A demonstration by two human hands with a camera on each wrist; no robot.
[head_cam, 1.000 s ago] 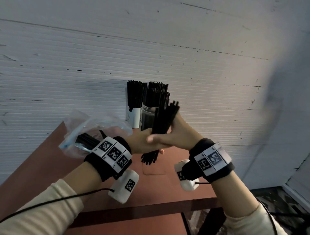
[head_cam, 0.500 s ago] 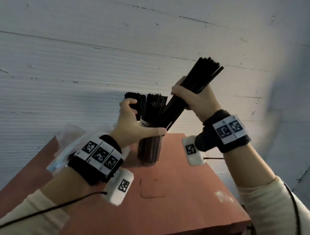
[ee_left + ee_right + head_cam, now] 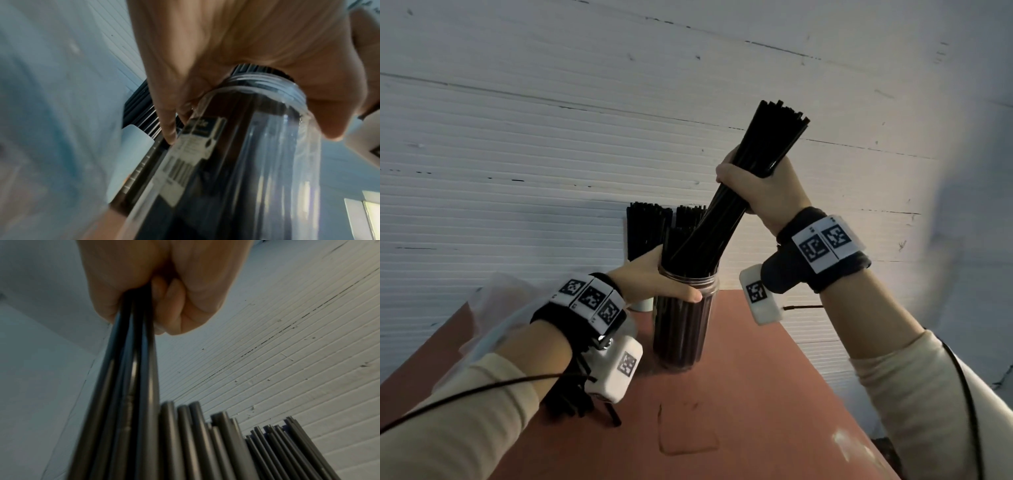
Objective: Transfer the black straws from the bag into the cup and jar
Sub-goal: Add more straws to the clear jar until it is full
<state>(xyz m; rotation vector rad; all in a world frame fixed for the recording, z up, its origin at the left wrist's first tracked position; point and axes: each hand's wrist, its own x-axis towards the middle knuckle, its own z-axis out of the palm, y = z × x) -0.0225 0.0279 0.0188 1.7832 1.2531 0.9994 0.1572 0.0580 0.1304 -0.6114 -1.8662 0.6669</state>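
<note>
On the reddish counter [image 3: 750, 394], up against the white ribbed wall [image 3: 517, 154], there's one clear jar [image 3: 681, 329] already packed with black straws, and just behind it to the left one white cup [image 3: 643, 303], also stuffed full of straws and mostly hidden by the jar and the wrist. The left hand [image 3: 654, 277] is wrapped round the jar's threaded neck, thumb across the near side. The right hand [image 3: 763, 186] is clenched round a fat bundle of black straws [image 3: 736, 192], tilted so the bottom ends poke into the jar's mouth while the tops fan out up and to the right. The crinkly clear bag [image 3: 493, 318] sits on the left side of the counter, half covered by the left forearm, with a few loose straws [image 3: 585, 401] spilling out under the wrist camera. Can't count individual straws, way too many.
</note>
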